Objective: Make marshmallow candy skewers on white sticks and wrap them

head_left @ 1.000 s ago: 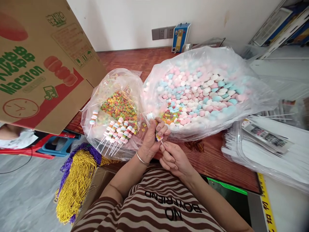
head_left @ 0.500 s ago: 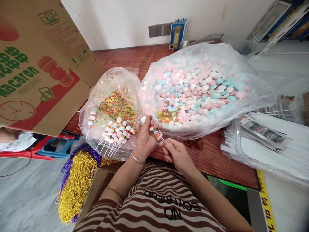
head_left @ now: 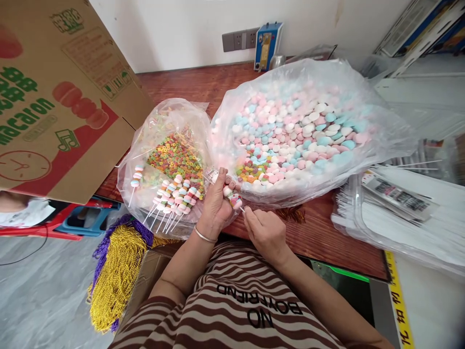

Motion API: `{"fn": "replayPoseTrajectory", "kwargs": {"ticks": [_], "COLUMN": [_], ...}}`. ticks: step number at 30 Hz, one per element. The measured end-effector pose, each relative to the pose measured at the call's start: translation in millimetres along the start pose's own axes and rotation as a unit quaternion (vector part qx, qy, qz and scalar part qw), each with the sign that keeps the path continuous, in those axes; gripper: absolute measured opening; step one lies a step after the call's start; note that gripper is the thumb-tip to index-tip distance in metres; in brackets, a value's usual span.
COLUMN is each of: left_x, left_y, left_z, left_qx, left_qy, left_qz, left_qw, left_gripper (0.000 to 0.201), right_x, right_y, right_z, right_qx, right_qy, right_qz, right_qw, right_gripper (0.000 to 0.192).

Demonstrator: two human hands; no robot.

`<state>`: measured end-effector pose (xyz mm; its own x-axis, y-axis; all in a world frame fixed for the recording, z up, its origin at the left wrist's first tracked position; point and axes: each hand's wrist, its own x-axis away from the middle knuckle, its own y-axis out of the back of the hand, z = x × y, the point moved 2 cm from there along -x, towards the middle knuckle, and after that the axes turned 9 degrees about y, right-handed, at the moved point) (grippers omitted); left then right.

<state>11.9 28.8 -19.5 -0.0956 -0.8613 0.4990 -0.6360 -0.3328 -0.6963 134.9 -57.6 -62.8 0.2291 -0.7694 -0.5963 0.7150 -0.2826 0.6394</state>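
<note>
Both your hands close on one candy skewer (head_left: 233,196) just before the pastel candy bag (head_left: 363,87): left hand (head_left: 215,206) hides its middle, right hand (head_left: 267,232) pinches the stick end.

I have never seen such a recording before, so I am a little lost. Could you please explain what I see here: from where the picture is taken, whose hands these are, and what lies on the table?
There is no machine: a camera worn on a person's head looks down at that person's own two hands. The left hand holds a candy skewer, and the right hand pinches the end of its stick. On the wooden table lie a big bag of pastel marshmallow candies and a smaller bag of colourful candy rings, with finished skewers resting on it. A cardboard box stands at the left.
</note>
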Motion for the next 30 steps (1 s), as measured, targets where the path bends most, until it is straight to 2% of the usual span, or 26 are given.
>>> {"fn": "replayPoseTrajectory", "kwargs": {"ticks": [2,3,4,5,7,8,9,10,11,12,14,15,16,17,19,21,22,23,25,26,27,29,30], "left_x": [0.6,1.2,2.0,2.9,4.7,5.6,6.2,6.5,6.6,6.5,6.1,6.0,6.1,6.6,8.2,10.6,11.8,12.9,14.6,15.2,15.8,17.7,19.4], "left_y": [0.4,0.5,0.4,0.1,-1.1,-1.8,-2.4,-2.8,-3.2,-3.3,-3.4,-3.3,-3.1,-2.7,-1.2,1.6,3.4,5.9,13.2,18.1,23.8,35.6,40.9], "left_z": [-0.2,-0.5,-1.0,-1.5,-2.0,-1.8,-1.1,0.4,2.7,5.9,14.9,20.2,25.6,30.8,39.4,44.0,44.8,44.7,43.0,41.8,40.5,37.6,36.0], "left_qx": [0.001,0.002,0.004,0.008,0.018,0.024,0.028,0.028,0.022,0.012,-0.015,-0.026,-0.034,-0.039,-0.048,-0.065,-0.078,-0.093,-0.139,-0.175,-0.220,-0.333,-0.394], "left_qy": [-0.005,-0.011,-0.016,-0.020,-0.021,-0.017,-0.012,-0.006,0.001,0.006,0.010,0.005,-0.003,-0.013,-0.025,-0.020,-0.012,-0.004,0.007,0.004,-0.010,-0.075,-0.127], "left_qz": [-0.004,-0.001,0.008,0.020,0.053,0.068,0.077,0.078,0.072,0.060,0.035,0.024,0.016,0.011,0.007,0.021,0.038,0.058,0.094,0.103,0.100,0.066,0.040], "left_qw": [1.000,1.000,1.000,1.000,0.998,0.997,0.997,0.997,0.997,0.998,0.999,0.999,0.999,0.999,0.999,0.997,0.996,0.994,0.986,0.979,0.970,0.938,0.910], "left_gripper": [0.025,0.025,0.024,0.024,0.023,0.022,0.022,0.022,0.023,0.025,0.028,0.029,0.031,0.032,0.036,0.039,0.040,0.042,0.048,0.050,0.052,0.051,0.047], "right_x": [-2.2,-3.2,-3.8,-3.6,-1.7,-0.6,0.3,0.8,0.8,0.2,-2.0,-3.3,-4.5,-5.7,-8.7,-12.1,-13.4,-14.2,-13.8,-13.0,-12.0,-9.8,-9.0], "right_y": [0.1,0.0,-0.5,-1.4,-3.1,-3.4,-3.5,-3.7,-4.0,-4.0,-3.4,-3.4,-3.9,-5.0,-7.0,-7.7,-8.1,-8.7,-10.1,-10.3,-10.1,-9.3,-9.1], "right_z": [-2.2,-3.3,-3.7,-3.2,1.2,3.8,5.6,6.3,5.9,4.7,1.9,1.0,0.3,-0.8,-4.5,-10.5,-13.8,-16.8,-20.2,-20.8,-21.1,-20.7,-20.1], "right_qx": [-0.072,-0.156,-0.262,-0.379,-0.574,-0.630,-0.655,-0.651,-0.617,-0.551,-0.336,-0.212,-0.102,-0.020,0.028,-0.076,-0.168,-0.268,-0.434,-0.479,-0.499,-0.490,-0.477], "right_qy": [-0.054,-0.105,-0.166,-0.229,-0.331,-0.359,-0.370,-0.366,-0.345,-0.309,-0.205,-0.150,-0.104,-0.071,-0.054,-0.103,-0.150,-0.203,-0.296,-0.325,-0.342,-0.348,-0.345], "right_qz": [0.004,0.018,0.039,0.066,0.115,0.127,0.129,0.125,0.114,0.096,0.051,0.031,0.019,0.016,0.019,0.016,0.012,0.010,0.006,0.000,-0.009,-0.032,-0.040], "right_qw": [0.996,0.982,0.950,0.894,0.741,0.677,0.646,0.653,0.698,0.770,0.918,0.965,0.989,0.997,0.998,0.992,0.974,0.942,0.851,0.815,0.796,0.798,0.808], "right_gripper": [0.026,0.028,0.032,0.036,0.040,0.040,0.039,0.037,0.035,0.034,0.034,0.033,0.031,0.031,0.034,0.038,0.040,0.042,0.046,0.047,0.047,0.047,0.046]}}
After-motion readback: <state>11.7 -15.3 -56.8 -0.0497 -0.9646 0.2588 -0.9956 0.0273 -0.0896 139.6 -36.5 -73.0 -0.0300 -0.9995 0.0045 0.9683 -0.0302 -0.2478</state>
